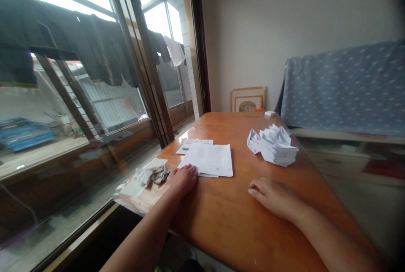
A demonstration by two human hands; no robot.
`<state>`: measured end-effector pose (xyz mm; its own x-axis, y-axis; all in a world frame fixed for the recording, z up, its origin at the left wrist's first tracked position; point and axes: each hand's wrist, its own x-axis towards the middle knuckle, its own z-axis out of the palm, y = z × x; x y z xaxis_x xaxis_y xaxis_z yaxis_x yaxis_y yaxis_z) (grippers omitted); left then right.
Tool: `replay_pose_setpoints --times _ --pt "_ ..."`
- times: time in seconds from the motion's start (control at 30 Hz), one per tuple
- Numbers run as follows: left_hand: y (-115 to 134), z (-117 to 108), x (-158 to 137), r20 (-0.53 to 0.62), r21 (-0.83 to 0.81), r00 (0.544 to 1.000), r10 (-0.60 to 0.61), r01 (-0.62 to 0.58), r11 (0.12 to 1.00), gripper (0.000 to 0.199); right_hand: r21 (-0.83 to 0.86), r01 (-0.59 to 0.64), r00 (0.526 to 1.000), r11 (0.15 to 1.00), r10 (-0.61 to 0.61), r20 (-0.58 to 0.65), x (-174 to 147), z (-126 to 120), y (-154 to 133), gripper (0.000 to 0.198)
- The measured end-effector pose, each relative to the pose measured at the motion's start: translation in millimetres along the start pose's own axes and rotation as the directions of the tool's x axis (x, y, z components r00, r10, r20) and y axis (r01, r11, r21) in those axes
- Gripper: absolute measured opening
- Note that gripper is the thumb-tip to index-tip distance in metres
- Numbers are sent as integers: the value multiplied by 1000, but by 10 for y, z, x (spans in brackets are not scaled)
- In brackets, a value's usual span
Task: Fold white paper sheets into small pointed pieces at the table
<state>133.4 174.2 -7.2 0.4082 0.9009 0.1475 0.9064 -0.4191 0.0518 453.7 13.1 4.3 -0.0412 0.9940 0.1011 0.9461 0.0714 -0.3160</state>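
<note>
My left hand (184, 178) lies with its fingers flat at the lower left corner of printed white sheets (211, 160) on the table. More paper shows beneath their far left side, with a dark pen (185, 149) lying on it. My right hand (274, 196) rests on the bare wood to the right, its fingers loosely curled in and nothing visible in them. Beyond that hand stands a nested stack of folded white paper pieces (276, 149). A crumpled grey and white cloth (153, 176) lies just left of my left hand.
The brown wooden table (228, 213) runs away from me. Papers and a plastic sheet (134, 198) overhang its left edge by the glass window. At the far end are a small white box (270, 113) and leaning frames (248, 99). A blue spotted cloth (344, 90) hangs at the right.
</note>
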Motion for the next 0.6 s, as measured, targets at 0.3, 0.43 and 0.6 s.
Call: replay_pose_setpoints --times 0.3,0.43,0.6 --pt "-272 -119 -4 22 2 999 -43 43 999 41 3 4 1000 1000 -4 -2 -4 -9 2 25" --pt "-347 -166 7 17 9 997 -69 69 998 37 -4 -13 1000 1000 13 4 -13 -26 -16 25" --pt "-341 -207 28 -30 15 990 -140 140 990 33 -6 -10 1000 1000 10 11 -28 -55 -49 27"
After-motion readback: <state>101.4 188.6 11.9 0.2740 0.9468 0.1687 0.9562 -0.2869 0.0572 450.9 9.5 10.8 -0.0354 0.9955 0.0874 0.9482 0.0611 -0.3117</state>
